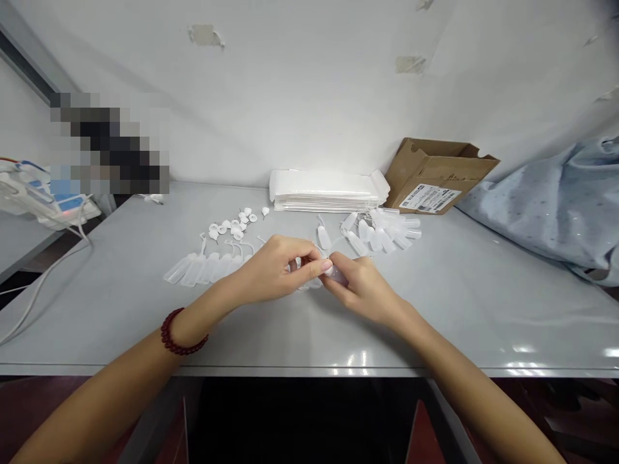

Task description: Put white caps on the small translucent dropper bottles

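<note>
My right hand (365,287) is closed around a small translucent plastic bottle (340,276). At the bottle's end, the thumb and fingers of my left hand (278,267) pinch a white cap (327,269); my fingers hide part of both. Just beyond my hands lies a single translucent bottle (324,237) with a thin white cord at its top. Left of them, several similar bottles (207,267) lie side by side, partly behind my left forearm. Loose white round caps (236,227) are scattered behind that row. A pile of more translucent bottles (387,231) lies to the right.
Flat white padded mailers (329,190) are stacked against the wall. Beside them stands an open cardboard box (438,174) with a label. Pale blue fabric (551,206) drapes over the right of the grey table (483,309). A cable (53,270) and a white-blue device (62,200) occupy the left.
</note>
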Motion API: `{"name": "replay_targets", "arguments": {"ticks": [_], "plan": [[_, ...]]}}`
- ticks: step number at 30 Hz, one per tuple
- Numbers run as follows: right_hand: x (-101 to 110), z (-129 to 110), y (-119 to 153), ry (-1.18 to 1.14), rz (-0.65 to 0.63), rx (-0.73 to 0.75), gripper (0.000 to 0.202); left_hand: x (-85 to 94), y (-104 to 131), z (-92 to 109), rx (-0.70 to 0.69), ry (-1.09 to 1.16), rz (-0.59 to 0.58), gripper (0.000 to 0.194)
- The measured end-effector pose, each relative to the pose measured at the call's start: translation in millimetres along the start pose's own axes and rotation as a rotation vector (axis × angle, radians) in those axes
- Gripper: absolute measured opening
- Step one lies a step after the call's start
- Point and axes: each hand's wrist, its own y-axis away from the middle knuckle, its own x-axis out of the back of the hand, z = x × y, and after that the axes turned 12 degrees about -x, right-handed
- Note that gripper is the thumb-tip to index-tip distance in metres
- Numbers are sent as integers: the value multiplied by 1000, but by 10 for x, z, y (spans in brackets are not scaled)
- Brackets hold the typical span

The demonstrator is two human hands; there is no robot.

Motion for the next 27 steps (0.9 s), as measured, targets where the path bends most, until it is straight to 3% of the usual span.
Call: {"name": "replay_targets", "arguments": {"ticks": [4,7,13,22,25,27], "plan": [[-87,56,-8,281,106,59,7,11,-2,-4,135,56,-65,30],[-98,77,-11,289,95,72,7,4,9,-14,147,67,-97,27],[-29,45,-12,-16,-38,32,14,-25,22,-15,52,77,-55,18],[80,-1,-31,-440,-343,-185,21,-88,49,-48,-205,-166,-3,13],[98,-6,-37,-491,-329,-204,21,-72,31,-42,-206,-144,49,12],[121,-11,-46,-490,-265,-211,23,-13,10,-53,-133,-105,93,14]]}}
